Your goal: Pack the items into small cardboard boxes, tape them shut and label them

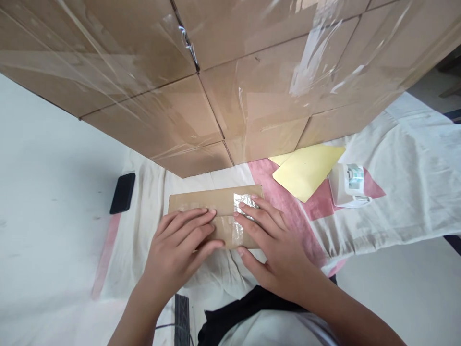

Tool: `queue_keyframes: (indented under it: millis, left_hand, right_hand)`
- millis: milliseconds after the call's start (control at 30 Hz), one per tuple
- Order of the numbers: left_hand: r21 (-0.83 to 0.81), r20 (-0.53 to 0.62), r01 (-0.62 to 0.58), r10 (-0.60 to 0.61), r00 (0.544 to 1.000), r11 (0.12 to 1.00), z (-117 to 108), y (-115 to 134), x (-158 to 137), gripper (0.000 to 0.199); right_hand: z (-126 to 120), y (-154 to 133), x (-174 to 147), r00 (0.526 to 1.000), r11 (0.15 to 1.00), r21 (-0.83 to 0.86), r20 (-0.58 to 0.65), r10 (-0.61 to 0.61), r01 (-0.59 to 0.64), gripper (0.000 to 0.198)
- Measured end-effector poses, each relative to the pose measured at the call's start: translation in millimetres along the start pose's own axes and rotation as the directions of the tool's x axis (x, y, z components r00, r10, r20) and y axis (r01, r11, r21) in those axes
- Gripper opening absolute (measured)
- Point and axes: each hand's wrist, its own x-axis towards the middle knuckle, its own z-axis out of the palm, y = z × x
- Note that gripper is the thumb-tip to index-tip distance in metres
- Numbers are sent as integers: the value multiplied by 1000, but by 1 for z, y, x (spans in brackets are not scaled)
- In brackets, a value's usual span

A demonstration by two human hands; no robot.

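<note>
A small brown cardboard box lies flat on the cloth in front of me. A strip of shiny clear tape runs across its right part, over the seam in the middle. My left hand rests on the box's left half, fingers stretched out and slightly apart, thumb near the front edge. Spread over the taped part, my right hand touches the tape with its fingertips, its thumb by the front edge. Neither hand grips anything.
A wall of large cardboard cartons wrapped in clear film stands right behind the box. A black phone lies to the left. Yellow paper sheets and a white container with a label are on the pink-and-white cloth to the right.
</note>
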Motion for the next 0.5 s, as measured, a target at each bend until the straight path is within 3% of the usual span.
queue_keyframes:
  millis: [100,300,500]
  left_hand:
    - [56,23,-7,6,1000,998,1,9,-8,39]
    - [62,1,-63,63,998,996,17,16,-30,34]
    - [1,-163,-65,65,985,998,25,15,-38,34]
  right_hand:
    - [0,-1,1,1000,1000,1,-13,0,0,45]
    - [2,-4,-1,999,1000,-13,-35,-6,6,44]
    - [6,-1,-2,998,1000,-18,-54,-8,7,44]
